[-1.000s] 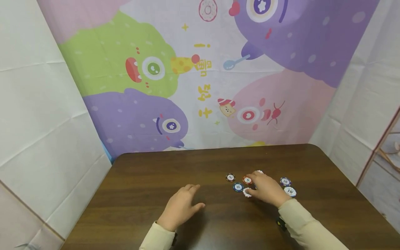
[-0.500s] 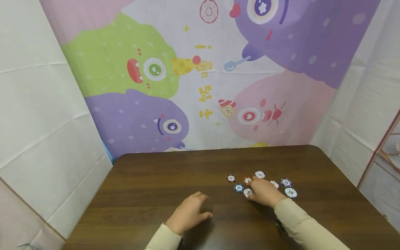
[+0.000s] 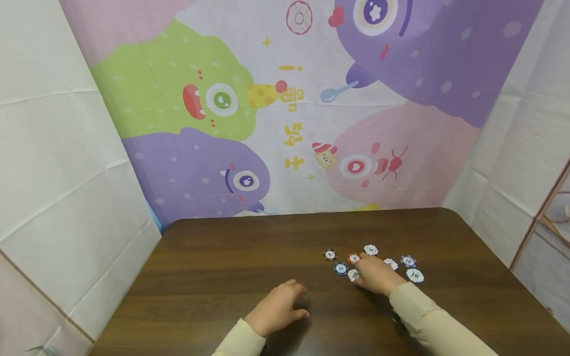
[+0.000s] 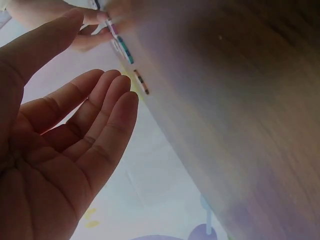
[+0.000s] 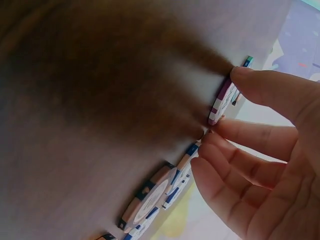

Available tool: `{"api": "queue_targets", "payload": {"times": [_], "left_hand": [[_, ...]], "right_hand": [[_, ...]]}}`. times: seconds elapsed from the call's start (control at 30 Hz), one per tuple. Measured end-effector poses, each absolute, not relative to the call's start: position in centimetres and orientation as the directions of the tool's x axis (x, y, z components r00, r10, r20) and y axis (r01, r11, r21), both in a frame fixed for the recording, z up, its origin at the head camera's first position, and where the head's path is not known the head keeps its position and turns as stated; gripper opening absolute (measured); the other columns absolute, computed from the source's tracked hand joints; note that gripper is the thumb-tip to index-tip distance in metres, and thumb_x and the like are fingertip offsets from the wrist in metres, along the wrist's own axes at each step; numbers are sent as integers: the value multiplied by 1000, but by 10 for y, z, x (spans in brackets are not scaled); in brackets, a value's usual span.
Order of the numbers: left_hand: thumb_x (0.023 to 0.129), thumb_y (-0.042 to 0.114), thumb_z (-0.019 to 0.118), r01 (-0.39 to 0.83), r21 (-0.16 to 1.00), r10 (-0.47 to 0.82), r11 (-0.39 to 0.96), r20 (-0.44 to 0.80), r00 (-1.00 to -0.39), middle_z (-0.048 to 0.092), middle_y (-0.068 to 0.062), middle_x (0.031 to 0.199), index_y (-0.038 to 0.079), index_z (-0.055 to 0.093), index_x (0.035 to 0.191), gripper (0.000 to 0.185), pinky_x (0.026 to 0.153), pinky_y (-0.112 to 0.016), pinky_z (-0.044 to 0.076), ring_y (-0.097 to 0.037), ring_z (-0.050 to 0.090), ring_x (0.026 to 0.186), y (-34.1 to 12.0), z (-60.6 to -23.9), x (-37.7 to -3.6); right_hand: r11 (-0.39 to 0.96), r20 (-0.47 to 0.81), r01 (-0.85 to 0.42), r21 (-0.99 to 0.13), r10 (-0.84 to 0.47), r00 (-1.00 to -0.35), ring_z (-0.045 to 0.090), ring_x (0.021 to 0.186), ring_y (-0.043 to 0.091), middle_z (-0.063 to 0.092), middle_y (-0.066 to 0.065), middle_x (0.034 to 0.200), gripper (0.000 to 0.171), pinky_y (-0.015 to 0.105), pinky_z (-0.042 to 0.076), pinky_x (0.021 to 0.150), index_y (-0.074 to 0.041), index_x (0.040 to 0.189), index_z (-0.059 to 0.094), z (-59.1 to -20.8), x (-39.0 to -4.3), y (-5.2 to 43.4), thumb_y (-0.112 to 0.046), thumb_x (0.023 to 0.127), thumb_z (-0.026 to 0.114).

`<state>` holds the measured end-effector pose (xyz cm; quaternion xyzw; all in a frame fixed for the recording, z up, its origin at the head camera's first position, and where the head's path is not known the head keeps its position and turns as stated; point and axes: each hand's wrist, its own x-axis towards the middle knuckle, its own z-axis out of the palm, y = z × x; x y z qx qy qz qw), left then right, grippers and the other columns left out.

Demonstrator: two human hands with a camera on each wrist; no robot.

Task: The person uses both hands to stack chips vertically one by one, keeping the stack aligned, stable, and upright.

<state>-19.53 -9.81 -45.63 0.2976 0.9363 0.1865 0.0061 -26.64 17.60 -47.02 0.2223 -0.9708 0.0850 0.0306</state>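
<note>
Several poker chips lie flat on the brown table. My right hand (image 3: 377,277) is down among them. In the right wrist view its thumb and index finger pinch a purple-edged poker chip (image 5: 222,102) by opposite edges, and the chip lies at the tabletop. A white-faced chip (image 3: 354,275) peeks out beside that hand's thumb in the head view, with a red-edged chip (image 3: 354,258) at its fingers. My left hand (image 3: 277,307) hovers over the table to the left of the chips, holding nothing, its fingers loosely bent and thumb apart.
Left of the right hand lie a blue chip (image 3: 341,268) and a black-edged chip (image 3: 330,254). Behind and right of it are white chips (image 3: 370,249), a purple-blue chip (image 3: 408,261) and a pale chip (image 3: 415,275). A cartoon cloth (image 3: 298,188) hangs behind the table (image 3: 240,262).
My left hand has drifted right and nearer to me. The right hand has drawn back slightly, uncovering the white chips behind it, and its fingers have closed in on a chip.
</note>
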Motion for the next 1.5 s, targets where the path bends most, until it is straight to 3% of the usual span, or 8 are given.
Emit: {"api": "queue_targets", "payload": {"times": [0.27, 0.53, 0.87, 1.0, 1.5], "left_hand": [[80, 27, 80, 579, 317, 578, 751, 110, -809, 66, -1, 104, 6, 68, 111, 39, 79, -26, 52, -11, 63, 92, -93, -459, -197], [80, 28, 80, 571, 302, 566, 763, 114, -816, 67, -1, 103, 7, 68, 109, 37, 78, -27, 52, -13, 64, 91, -87, -461, -201], [78, 30, 81, 584, 264, 583, 768, 89, -807, 66, 2, 101, 9, 69, 110, 40, 78, -25, 51, -10, 62, 89, -79, -462, -204], [77, 30, 82, 590, 259, 588, 765, 94, -803, 66, 2, 99, 10, 69, 109, 39, 77, -25, 50, -9, 61, 87, -75, -463, -206], [76, 26, 83, 578, 293, 585, 762, 70, -808, 67, 0, 101, 9, 71, 106, 37, 79, -24, 51, -11, 64, 91, -60, -464, -215]], "right_hand": [[875, 93, -466, -131, -457, -885, 52, 66, 19, 58, 7, 78, 23, 42, 47, 65, -9, 68, 61, -471, -268, 176, -20, 76, 80], [868, 59, -441, -227, -440, -896, 42, 62, 15, 50, 0, 69, 29, 34, 38, 59, -13, 58, 55, -469, -269, 177, -15, 73, 79], [802, 114, -540, -255, -530, -840, 34, 56, 8, 40, -10, 58, 28, 27, 30, 53, -17, 57, 50, -470, -260, 173, -15, 69, 76], [800, 85, -527, -287, -526, -846, 32, 53, 7, 36, -11, 57, 32, 26, 27, 50, -18, 57, 47, -468, -253, 166, -16, 70, 75], [737, 113, -613, -287, -609, -785, 35, 54, 5, 44, -12, 59, 19, 25, 32, 51, -15, 63, 58, -469, -239, 145, -18, 69, 76]]}}
